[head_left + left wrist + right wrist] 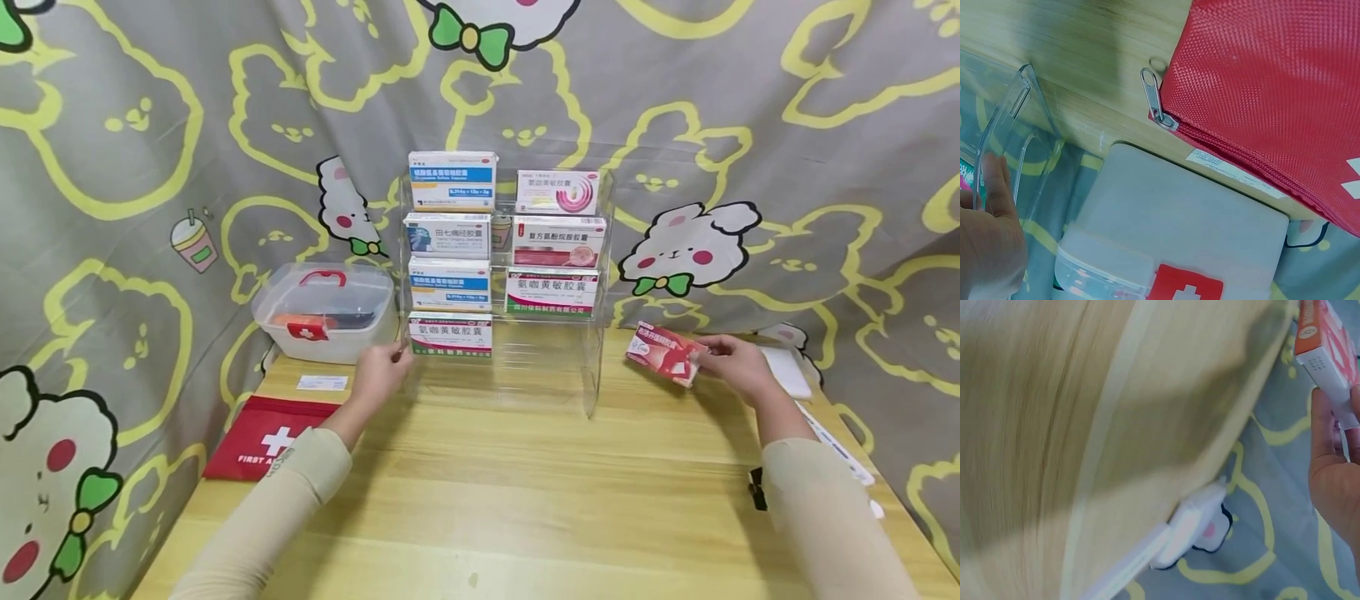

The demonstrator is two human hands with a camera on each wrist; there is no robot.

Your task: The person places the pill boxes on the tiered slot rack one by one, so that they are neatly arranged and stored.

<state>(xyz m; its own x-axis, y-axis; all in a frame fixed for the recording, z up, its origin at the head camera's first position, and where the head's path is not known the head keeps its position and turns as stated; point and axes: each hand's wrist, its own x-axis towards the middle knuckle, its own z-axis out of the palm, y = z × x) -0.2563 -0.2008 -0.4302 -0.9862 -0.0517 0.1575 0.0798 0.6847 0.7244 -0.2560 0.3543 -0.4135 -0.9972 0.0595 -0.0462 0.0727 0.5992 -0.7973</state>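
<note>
One red-and-white medicine box [664, 353], pinched at its near end by my right hand [731, 363], fingers curled round the short edge, box tilted just above the wooden table [525, 492]. Judged light, stiff card, crushable at the corners; smooth faces may slip, so hold across the narrow edges. One clear acrylic rack [592, 367], well to the left of that hand, seven boxes shelved. My left hand [381, 372] pinches the rack's left wall, beside the green-and-white box [450, 334]. One lidded first-aid case [324, 310] and one red pouch [262, 437] lie left of it.

red pouch [262, 437] reads "FIRST AID"
</note>
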